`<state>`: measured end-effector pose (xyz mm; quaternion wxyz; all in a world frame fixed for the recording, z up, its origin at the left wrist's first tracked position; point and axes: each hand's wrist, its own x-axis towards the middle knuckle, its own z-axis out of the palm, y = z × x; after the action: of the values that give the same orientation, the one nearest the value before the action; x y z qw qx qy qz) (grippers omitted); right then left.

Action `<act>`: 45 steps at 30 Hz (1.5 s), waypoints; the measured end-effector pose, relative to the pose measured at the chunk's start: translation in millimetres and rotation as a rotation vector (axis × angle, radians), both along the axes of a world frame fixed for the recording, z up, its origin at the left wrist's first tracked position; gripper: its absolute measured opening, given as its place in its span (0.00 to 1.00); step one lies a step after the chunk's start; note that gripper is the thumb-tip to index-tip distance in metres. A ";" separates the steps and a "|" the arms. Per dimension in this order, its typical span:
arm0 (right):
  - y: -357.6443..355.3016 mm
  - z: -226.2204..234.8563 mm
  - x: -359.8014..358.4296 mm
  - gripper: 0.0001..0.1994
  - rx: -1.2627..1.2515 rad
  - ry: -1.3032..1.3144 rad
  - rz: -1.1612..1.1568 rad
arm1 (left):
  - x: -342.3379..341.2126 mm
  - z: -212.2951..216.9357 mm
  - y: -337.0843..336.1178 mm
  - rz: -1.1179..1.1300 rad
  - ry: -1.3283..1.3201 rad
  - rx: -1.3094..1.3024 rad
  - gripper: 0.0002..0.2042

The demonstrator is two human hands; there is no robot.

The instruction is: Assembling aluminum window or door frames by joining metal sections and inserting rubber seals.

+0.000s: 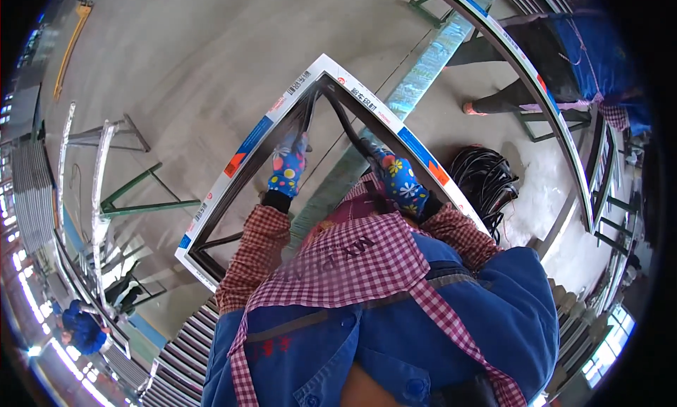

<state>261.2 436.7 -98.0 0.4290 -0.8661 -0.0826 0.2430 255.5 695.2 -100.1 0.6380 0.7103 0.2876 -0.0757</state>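
- The left hand (288,169), in a blue glove with a flower print, is up against the inner face of a window frame (243,150) on its left member, just below the top corner.
- Its fingers (293,150) are curled around a black rubber strip (305,118) that runs up along the frame's inner edge from the fingertips to the corner; the grip looks closed on the strip.
- The right hand (403,183), in a matching glove, rests against the right member of the same frame, a little lower than the corner.
- Its fingers (386,164) are bent around the same black strip where it comes down from the corner; they are closed on it, though how tightly I cannot tell.
- The frame has a dark inner profile and a white protective film with blue and orange patches on its outer face; it stands tilted in front of the person, with the corner above both sets of fingertips.
- Red-and-white checked sleeves (257,248) cover both forearms, and a checked apron lies over a blue jacket.
- A coil of black strip (486,178) lies on the concrete floor (190,62), to the right of the right-hand fingers and apart from them.
- A second long frame piece (536,83) leans further right, beside another person's legs (493,100).
- A green metal stand (134,195) sits well to the left of the left-hand fingers.
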 end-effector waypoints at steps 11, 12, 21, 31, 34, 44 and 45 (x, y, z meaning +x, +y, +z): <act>-16.0 -27.2 12.2 0.19 0.792 0.381 -0.256 | 25.3 -29.9 -4.7 -0.030 -0.065 0.159 0.19; -10.6 -8.5 16.0 0.19 0.291 0.014 -0.008 | 23.7 -31.7 -2.8 -0.021 -0.067 0.175 0.20; 54.8 6.2 58.7 0.15 0.022 -0.770 0.245 | 38.4 -16.0 3.1 -0.025 0.054 0.120 0.20; 154.6 -39.1 116.9 0.13 0.770 0.506 -0.351 | 45.0 -4.6 15.7 -0.074 0.114 0.103 0.13; 155.6 -43.2 115.8 0.14 0.902 0.492 -0.380 | 33.8 -8.3 23.5 -0.079 0.065 0.069 0.14; 156.6 -38.6 116.2 0.09 1.042 0.642 -0.478 | 11.8 6.8 34.4 0.055 0.113 0.076 0.15; 153.1 -44.2 118.2 0.09 1.041 0.638 -0.480 | 14.4 10.8 30.0 0.061 0.125 0.090 0.13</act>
<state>379.4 589.7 -142.2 0.8379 -0.4249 0.1376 0.3137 269.9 725.1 -89.3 0.5883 0.7231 0.3513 -0.0874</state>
